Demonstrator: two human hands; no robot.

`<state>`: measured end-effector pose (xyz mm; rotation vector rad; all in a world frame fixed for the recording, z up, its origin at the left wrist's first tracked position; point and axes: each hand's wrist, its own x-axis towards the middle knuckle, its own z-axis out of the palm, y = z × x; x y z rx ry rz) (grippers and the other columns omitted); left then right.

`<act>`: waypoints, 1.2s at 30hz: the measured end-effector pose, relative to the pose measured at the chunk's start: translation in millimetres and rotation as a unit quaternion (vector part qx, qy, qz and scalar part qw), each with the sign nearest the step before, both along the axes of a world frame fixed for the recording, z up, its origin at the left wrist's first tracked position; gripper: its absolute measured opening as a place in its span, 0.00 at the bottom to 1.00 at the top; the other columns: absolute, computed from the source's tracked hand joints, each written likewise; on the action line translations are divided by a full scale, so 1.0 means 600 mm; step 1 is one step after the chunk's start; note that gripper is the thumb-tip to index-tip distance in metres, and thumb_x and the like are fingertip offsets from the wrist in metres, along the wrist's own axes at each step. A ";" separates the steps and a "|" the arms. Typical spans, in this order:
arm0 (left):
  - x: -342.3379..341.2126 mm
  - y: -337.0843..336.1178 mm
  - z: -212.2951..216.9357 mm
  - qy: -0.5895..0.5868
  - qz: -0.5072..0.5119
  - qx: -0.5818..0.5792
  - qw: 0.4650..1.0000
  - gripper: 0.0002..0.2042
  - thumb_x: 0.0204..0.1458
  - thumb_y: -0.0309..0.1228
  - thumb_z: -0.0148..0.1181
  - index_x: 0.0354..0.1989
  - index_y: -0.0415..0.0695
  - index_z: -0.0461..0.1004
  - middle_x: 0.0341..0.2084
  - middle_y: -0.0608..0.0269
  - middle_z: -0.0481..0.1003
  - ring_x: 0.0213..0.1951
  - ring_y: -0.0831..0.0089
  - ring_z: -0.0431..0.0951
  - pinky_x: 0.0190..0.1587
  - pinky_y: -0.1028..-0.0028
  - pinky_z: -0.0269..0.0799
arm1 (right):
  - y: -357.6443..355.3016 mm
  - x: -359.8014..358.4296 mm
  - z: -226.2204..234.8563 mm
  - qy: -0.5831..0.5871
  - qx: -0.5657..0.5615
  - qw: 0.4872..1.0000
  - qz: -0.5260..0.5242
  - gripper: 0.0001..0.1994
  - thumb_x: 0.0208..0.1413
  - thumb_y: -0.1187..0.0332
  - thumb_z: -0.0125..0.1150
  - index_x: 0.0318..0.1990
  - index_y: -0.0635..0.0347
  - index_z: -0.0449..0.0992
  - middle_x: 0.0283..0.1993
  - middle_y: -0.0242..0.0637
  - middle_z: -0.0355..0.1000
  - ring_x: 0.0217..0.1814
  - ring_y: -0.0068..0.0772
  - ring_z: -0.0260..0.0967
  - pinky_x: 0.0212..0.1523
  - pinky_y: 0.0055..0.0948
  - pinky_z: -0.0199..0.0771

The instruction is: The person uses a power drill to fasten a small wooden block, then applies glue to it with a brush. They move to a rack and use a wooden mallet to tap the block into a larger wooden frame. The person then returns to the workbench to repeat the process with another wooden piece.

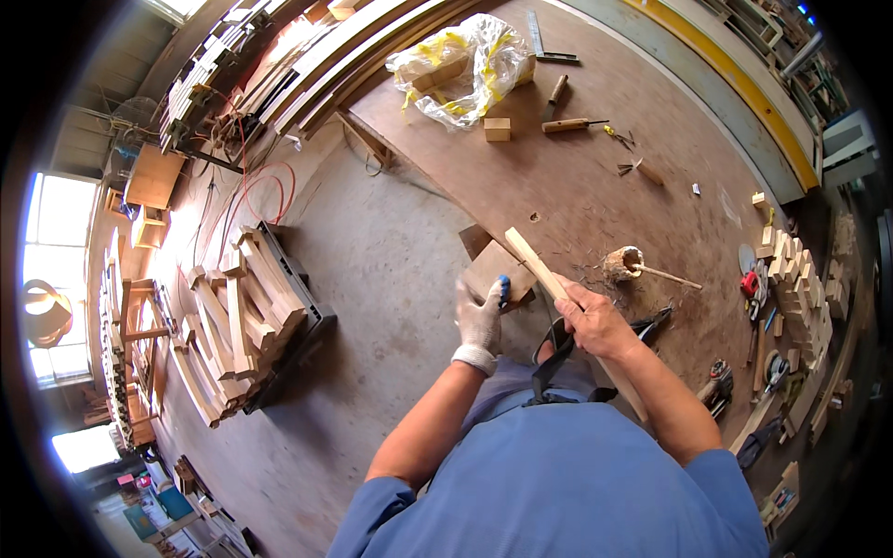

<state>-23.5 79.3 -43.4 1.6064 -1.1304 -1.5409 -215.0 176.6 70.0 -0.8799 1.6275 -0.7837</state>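
Wooden strip [536,264], long axis diagonal, tip forward-left

Strong daylight entered from the left, where the windows [67,223] burned out to plain white, with a bluish haze around them. Glare washed over the stacked boards [326,60] at upper left and paled the floor [372,260]. A soft dark shadow lay beside the black pallet [316,325]. The workbench [577,186] had a duller, more even light, while the plastic bag [470,65] caught small bright glints. The right hand [598,321] and the wooden strip [532,257] showed fairly sharp; finer details farther off were soft. Straight edges bowed toward the rim, the far right was dim and stretched, and black filled the corners.
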 end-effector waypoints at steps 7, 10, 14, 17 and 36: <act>-0.007 -0.037 0.002 0.064 -0.035 -0.058 0.996 0.30 0.65 0.36 0.60 0.73 0.40 0.60 0.65 0.40 0.69 0.66 0.55 0.71 0.68 0.62 0.65 | -0.005 -0.022 -0.002 -0.024 0.009 1.000 0.018 0.25 0.71 0.61 0.56 0.73 0.52 0.67 0.27 0.29 0.68 0.27 0.21 0.66 0.27 0.26 0.72; -0.006 -0.049 -0.008 0.014 -0.084 -0.096 0.992 0.28 0.66 0.37 0.58 0.72 0.41 0.61 0.64 0.41 0.70 0.65 0.55 0.72 0.67 0.62 0.66 | -0.009 -0.032 0.005 -0.054 0.043 0.998 0.006 0.25 0.71 0.61 0.56 0.73 0.51 0.67 0.26 0.29 0.68 0.26 0.21 0.66 0.25 0.25 0.71; -0.014 -0.053 0.019 0.007 -0.093 -0.066 0.993 0.25 0.67 0.37 0.55 0.70 0.41 0.63 0.64 0.40 0.70 0.65 0.52 0.72 0.68 0.60 0.65 | -0.022 -0.034 0.010 -0.051 0.046 0.998 0.008 0.25 0.71 0.60 0.55 0.74 0.50 0.66 0.26 0.31 0.68 0.23 0.22 0.67 0.25 0.26 0.72; -0.008 -0.051 -0.001 -0.011 -0.093 -0.093 0.991 0.24 0.68 0.38 0.53 0.69 0.41 0.63 0.63 0.39 0.70 0.64 0.50 0.72 0.67 0.59 0.65 | -0.037 -0.016 0.006 -0.019 0.024 0.999 0.011 0.26 0.72 0.59 0.54 0.74 0.50 0.66 0.26 0.32 0.69 0.24 0.24 0.68 0.27 0.28 0.74; -0.017 -0.048 0.017 -0.098 -0.116 -0.171 0.974 0.24 0.69 0.36 0.52 0.70 0.40 0.61 0.62 0.38 0.69 0.62 0.44 0.72 0.65 0.56 0.66 | -0.059 0.010 -0.032 0.115 -0.083 0.989 0.034 0.25 0.71 0.59 0.53 0.72 0.57 0.65 0.44 0.60 0.80 0.49 0.62 0.80 0.51 0.46 0.78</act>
